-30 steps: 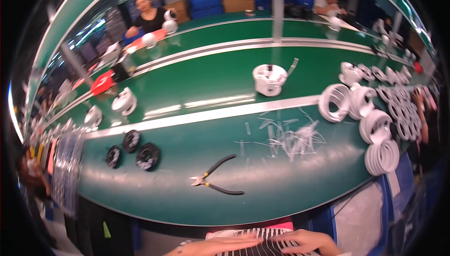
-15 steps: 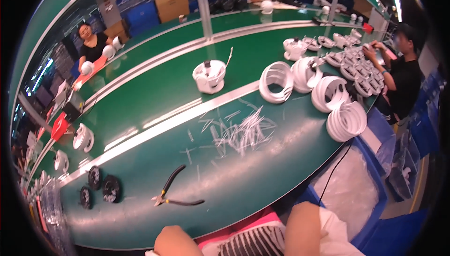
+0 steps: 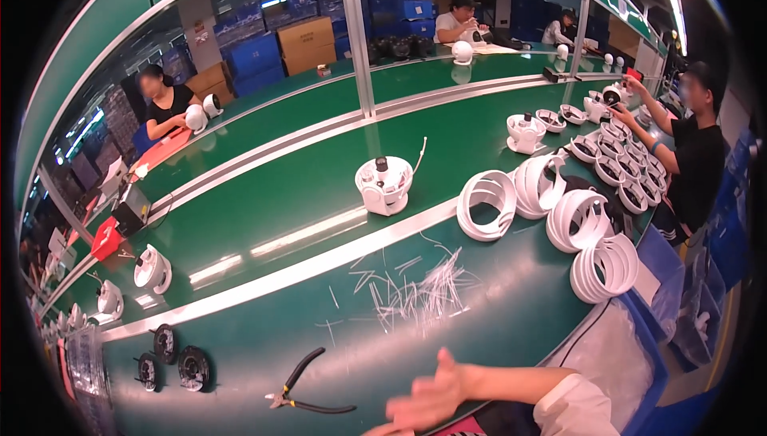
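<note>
My right hand [image 3: 427, 402] reaches in over the near edge of the green worktable, a little blurred. Its thumb is raised, its fingers are stretched toward the left, and nothing shows in it. Left of it, on the tabletop, lie spread diagonal cutters [image 3: 301, 370] with black and yellow handles. Beyond the hand is a loose heap of thin clear strips [image 3: 427, 296], like cable ties. My left hand is not in view. At the left end of the table stand several round black parts [image 3: 194, 368].
Stacks of white plastic rings [image 3: 488, 206] stand along the right side. White round-bodied housings [image 3: 385, 187] sit on the green conveyor [image 3: 296, 196] behind a metal rail. A co-worker [image 3: 693, 136] at the right handles parts near white bowls [image 3: 631, 168]. Blue bins [image 3: 659, 264] stand below.
My right hand has come up over the table edge, and my left forearm has left the view. The whole scene sits lower in the picture. The right-hand co-worker now has one arm stretched out.
</note>
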